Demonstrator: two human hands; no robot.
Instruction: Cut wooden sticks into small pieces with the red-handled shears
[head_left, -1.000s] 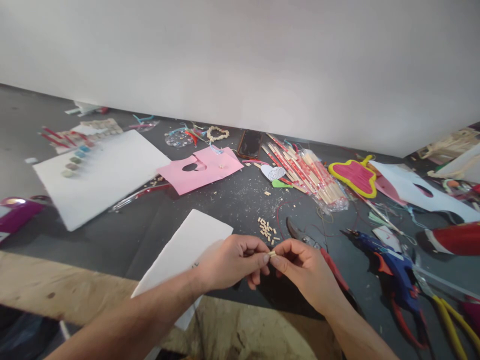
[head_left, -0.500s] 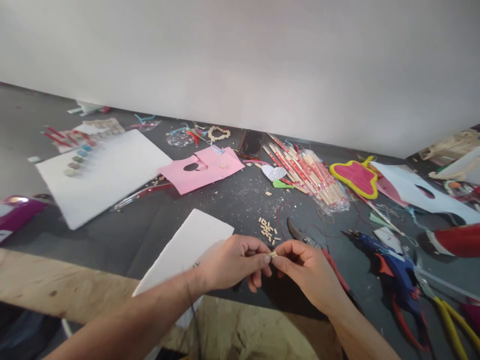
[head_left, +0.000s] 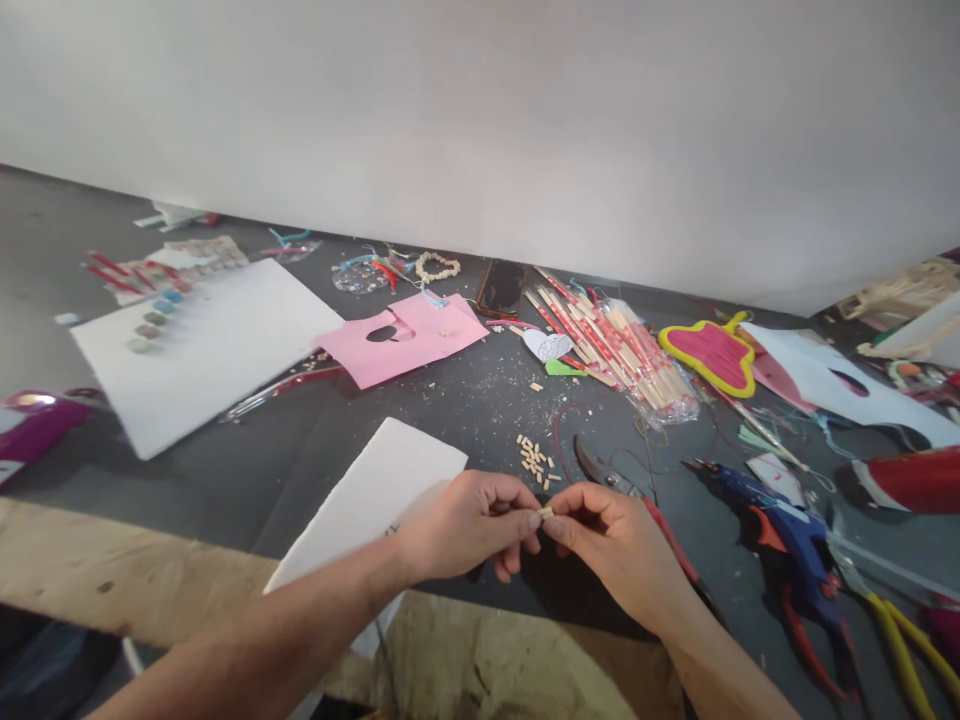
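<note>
Low in the middle of the head view, my left hand [head_left: 480, 520] and my right hand [head_left: 604, 535] meet fingertip to fingertip. Between them they pinch a small pale wooden piece [head_left: 545, 512], partly covered by the fingers. Just beyond the fingertips lies a loose pile of similar short pieces [head_left: 534, 458] on the dark table [head_left: 300, 500]. A white sheet [head_left: 382, 480] lies partly under my left forearm. Cutters with red handles [head_left: 667, 530] rest partly behind my right hand.
Farther back are pink card [head_left: 412, 335], a phone [head_left: 502, 288] and wrapped sticks [head_left: 607, 345]. A blue tool [head_left: 780, 540] and yellow-handled pliers [head_left: 900, 640] lie right. At left are a white board [head_left: 210, 350] and a purple object [head_left: 37, 430].
My hands stay nearly in place, still pinching the small piece. Only a slight shift of the fingers shows.
</note>
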